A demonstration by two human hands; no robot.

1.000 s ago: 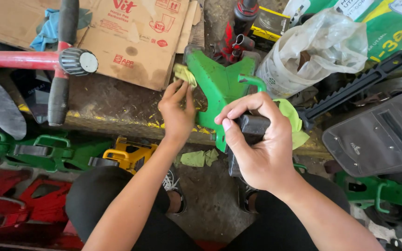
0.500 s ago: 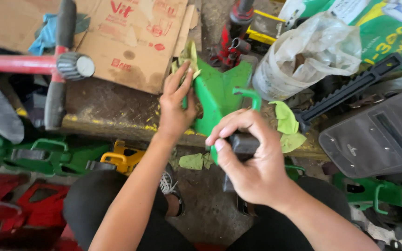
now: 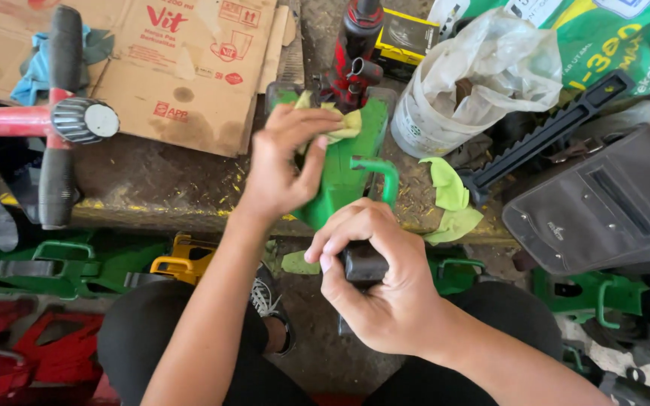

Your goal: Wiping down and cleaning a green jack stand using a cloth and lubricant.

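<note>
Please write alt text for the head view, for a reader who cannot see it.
A person's left hand presses a yellow rag onto a green part while the right hand grips its black handle. Around them lie cardboard, a plastic bag and more green parts.

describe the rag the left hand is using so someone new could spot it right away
Start at the flattened brown cardboard at the top, then move right to the green tool body at the centre. The rag is the small yellowish cloth pressed onto it under the left hand, paler than the loose lime-green cloth lying to the right.
</note>
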